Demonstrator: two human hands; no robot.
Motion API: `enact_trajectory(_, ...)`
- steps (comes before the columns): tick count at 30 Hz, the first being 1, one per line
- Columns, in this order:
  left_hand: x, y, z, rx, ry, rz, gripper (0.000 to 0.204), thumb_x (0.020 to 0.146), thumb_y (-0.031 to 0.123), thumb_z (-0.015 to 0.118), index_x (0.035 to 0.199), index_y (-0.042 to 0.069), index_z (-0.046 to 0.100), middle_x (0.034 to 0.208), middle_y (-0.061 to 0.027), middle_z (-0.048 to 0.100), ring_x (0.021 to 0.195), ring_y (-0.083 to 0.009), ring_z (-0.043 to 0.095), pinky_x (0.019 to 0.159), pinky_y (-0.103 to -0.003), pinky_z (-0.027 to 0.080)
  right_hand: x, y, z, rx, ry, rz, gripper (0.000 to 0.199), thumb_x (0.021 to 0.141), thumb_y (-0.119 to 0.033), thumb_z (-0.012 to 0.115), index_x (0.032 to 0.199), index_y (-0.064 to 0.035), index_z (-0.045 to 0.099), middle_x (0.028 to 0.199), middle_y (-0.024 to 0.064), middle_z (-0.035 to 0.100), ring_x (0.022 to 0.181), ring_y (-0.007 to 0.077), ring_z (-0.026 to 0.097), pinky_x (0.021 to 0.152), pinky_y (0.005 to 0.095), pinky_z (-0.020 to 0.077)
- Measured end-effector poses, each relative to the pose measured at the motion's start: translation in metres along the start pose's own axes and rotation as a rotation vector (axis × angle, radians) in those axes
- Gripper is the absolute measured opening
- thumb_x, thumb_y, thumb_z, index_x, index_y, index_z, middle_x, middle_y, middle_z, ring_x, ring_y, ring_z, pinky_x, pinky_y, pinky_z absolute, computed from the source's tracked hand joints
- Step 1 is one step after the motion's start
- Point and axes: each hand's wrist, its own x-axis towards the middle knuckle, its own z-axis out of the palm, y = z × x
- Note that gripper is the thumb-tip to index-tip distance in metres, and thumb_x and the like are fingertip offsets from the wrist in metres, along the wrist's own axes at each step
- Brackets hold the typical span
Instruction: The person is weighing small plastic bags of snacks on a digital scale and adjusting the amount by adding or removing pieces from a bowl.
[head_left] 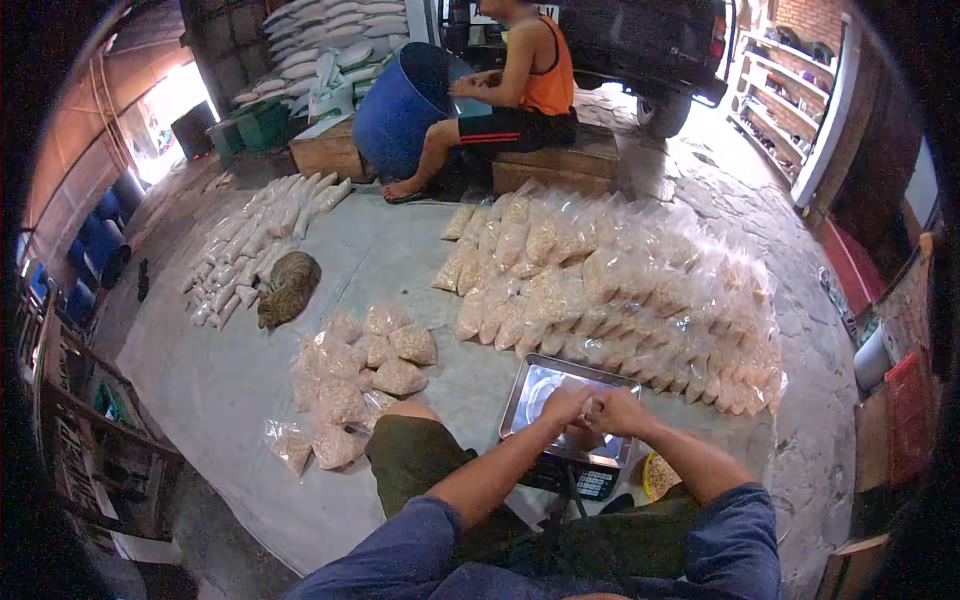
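Note:
My left hand (566,404) and my right hand (617,412) meet above the shiny steel tray (528,392) of a digital scale, fingers closed and drawn together. What they pinch is too small and blurred to make out. The scale's black body with its keypad (594,484) faces me, between my legs. By my right forearm, a yellow tub (658,476) of pale grains is partly covered by my arm and leg. To the left of my knee lies a small heap of clear plastic bags (342,402) filled with pale pieces.
Rows of filled clear bags (600,270) cover the mat (360,240) ahead and right. A curled tabby cat (290,288) lies beside long white packets (245,245). Beyond, a person in an orange top (548,70) sits on a wooden box (555,165) beside a blue barrel (395,125).

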Motion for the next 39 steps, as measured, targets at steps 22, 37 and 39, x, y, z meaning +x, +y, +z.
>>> enact_trajectory(22,0.038,-0.072,-0.034,0.130,0.008,0.221,0.036,0.090,0.036,0.066,0.080,0.000,0.068,0.068,-0.0044,0.064,0.056,-0.0119,0.058,0.052,-0.030,0.049,0.021,0.032,0.031,0.236,-0.156,0.018,0.017,0.079,-0.014,0.058,0.082,-0.0010,0.069,0.068,0.0107,0.068,0.057,0.0171,0.066,0.054,0.0340,0.0548)
enact_trajectory(37,0.029,-0.030,-0.047,0.941,0.261,0.339,0.039,0.082,0.040,0.062,0.074,0.003,0.071,0.069,-0.0183,0.068,0.067,-0.0320,0.068,0.068,-0.044,0.053,0.005,0.107,0.011,0.078,-0.277,0.282,0.030,0.080,-0.026,0.055,0.077,0.0011,0.067,0.068,0.0183,0.066,0.057,0.0297,0.067,0.058,0.0436,0.0542)
enact_trajectory(39,0.024,-0.021,-0.039,0.983,0.282,0.321,0.037,0.081,0.038,0.062,0.075,0.002,0.071,0.073,-0.0201,0.068,0.071,-0.0348,0.068,0.070,-0.046,0.053,0.000,0.101,0.003,-0.236,-0.119,0.157,0.033,0.079,-0.033,0.058,0.088,-0.0039,0.072,0.088,0.0203,0.069,0.084,0.0374,0.068,0.075,0.0475,0.0545)
